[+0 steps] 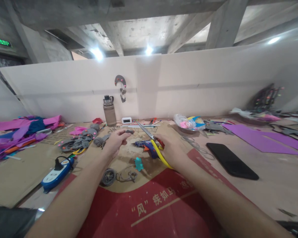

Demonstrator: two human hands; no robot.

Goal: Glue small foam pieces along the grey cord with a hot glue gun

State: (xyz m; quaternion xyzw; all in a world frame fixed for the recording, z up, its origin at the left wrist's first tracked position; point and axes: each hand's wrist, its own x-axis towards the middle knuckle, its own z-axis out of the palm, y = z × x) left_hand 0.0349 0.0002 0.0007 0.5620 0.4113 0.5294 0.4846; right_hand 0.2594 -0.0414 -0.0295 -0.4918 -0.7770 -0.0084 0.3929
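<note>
My left hand (pixel 117 141) is closed in a pinch on a small grey piece of felt (pixel 130 131) above the cardboard. Held in my right hand (pixel 173 151) is a pair of scissors (pixel 147 132) with yellow and red handles, its blades pointing up and left, apart from the grey piece. Below the scissors lies a blue glue gun (pixel 152 150) with an orange trigger, partly covered by them. A small teal piece (pixel 138 164) rests nearer to me. To its left is a coil of grey cord (pixel 108 177) with a loose end.
Left are a power strip (pixel 57 173), grey felt pieces with pink dots (pixel 80 140) and colourful scraps (pixel 22 132). At the back stand a bottle (pixel 109 112) and a small clock (pixel 126 120). A phone (pixel 230 160) and purple sheets (pixel 255 138) lie right.
</note>
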